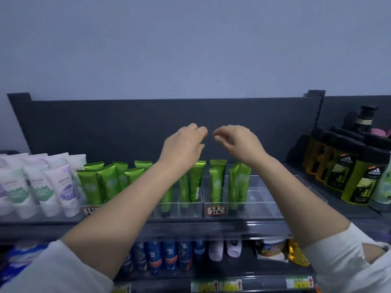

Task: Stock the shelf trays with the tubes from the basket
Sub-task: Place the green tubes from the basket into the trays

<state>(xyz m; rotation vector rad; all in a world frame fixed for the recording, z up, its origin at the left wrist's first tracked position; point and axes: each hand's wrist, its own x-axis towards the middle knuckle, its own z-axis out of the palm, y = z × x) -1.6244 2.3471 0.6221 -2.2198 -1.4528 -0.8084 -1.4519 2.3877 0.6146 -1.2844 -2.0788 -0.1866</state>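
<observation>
Both raised, fingertips nearly meeting: left hand [184, 144], right hand [238, 141], fingers loosely curled, nothing held. Directly below, green tubes [215, 182] stood upright in clear trays [190, 212] along shelf [190, 227] front edge; sparse right-end tray [264, 199] nearer right hand. No basket in view.

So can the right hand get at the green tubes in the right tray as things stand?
Probably yes. The right hand hovers above the tubes, apparently empty. They stand upright in the open-topped tray, and nothing lies between hand and tubes.
</observation>
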